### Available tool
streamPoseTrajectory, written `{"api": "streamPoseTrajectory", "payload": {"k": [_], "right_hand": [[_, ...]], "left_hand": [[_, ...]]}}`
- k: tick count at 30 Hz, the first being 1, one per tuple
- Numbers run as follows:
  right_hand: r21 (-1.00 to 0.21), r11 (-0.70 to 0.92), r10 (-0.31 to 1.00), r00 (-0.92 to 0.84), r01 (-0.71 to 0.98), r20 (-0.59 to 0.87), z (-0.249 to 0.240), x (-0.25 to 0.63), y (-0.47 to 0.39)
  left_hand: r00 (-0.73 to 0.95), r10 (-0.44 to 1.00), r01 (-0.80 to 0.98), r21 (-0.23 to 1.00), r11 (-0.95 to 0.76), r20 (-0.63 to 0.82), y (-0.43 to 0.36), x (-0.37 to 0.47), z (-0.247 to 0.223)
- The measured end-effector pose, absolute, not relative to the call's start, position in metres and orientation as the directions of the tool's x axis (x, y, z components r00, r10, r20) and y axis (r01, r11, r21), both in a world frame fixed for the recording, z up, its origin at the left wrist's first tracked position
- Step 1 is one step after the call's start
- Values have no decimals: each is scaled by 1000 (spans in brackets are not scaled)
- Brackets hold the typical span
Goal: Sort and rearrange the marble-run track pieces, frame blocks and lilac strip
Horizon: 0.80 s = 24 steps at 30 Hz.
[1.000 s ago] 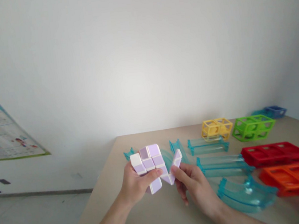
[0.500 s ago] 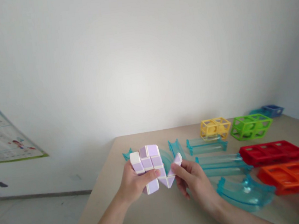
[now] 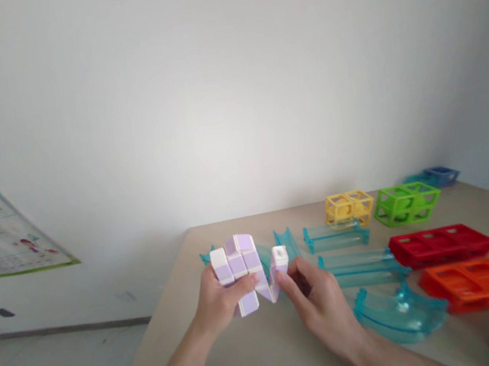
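A lilac and white folding block puzzle [image 3: 244, 261] is held up above the table, its segments bunched on the left and a narrow end rising on the right. My left hand [image 3: 215, 301] is closed round the bunched part, thumb across its front. The fingers of my right hand [image 3: 318, 299] pinch the right end, just under a small white end face. A V-shaped gap lies between the two parts, which join at the bottom.
On the beige table [image 3: 259, 361], clear blue track pieces [image 3: 359, 268] lie behind and right of my hands. Farther right are yellow [image 3: 349, 208], green [image 3: 407, 203], red [image 3: 442, 244] and orange [image 3: 485, 282] frames. A poster [image 3: 3, 233] hangs on the left wall.
The puzzle's right end has turned from a slanted triangular tip to a more upright piece showing a white end face. My right hand has turned with it and shifted slightly left.
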State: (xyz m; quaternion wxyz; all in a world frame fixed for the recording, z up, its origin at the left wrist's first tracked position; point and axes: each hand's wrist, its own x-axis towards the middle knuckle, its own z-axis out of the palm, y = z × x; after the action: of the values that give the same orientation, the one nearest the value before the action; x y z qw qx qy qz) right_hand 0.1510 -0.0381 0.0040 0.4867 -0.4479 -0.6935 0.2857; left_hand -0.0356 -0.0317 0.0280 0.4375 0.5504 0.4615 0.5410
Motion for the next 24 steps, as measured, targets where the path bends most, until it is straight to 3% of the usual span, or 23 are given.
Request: {"api": "streamPoseTrajectory", "payload": {"k": [3, 8, 11, 15, 18, 22, 24], "right_hand": [[-808, 504, 864, -173, 305, 473, 7, 153, -40], [-821, 470, 883, -182, 324, 433, 6, 153, -39], [-842, 464, 885, -194, 276, 424, 7, 151, -40], [-934, 347, 916, -245, 89, 317, 5, 146, -42], [-968, 231, 955, -169, -96, 244, 3, 144, -36], [-941, 199, 978, 0, -274, 207, 7, 146, -29], [-934, 191, 977, -32, -301, 210, 9, 147, -31]], "left_hand": [[-7, 988, -77, 985, -153, 153, -27, -40, 27], [94, 991, -98, 992, -83, 92, -27, -38, 27], [-6, 998, -170, 984, -61, 61, -26, -30, 25], [-169, 985, -336, 941, -32, -27, -23, -24, 23], [-83, 997, -417, 908, -26, -10, -22, -27, 26], [-2, 998, -395, 916, -66, 71, -20, -31, 29], [-19, 996, -419, 903, -91, 92, -19, -28, 29]]}}
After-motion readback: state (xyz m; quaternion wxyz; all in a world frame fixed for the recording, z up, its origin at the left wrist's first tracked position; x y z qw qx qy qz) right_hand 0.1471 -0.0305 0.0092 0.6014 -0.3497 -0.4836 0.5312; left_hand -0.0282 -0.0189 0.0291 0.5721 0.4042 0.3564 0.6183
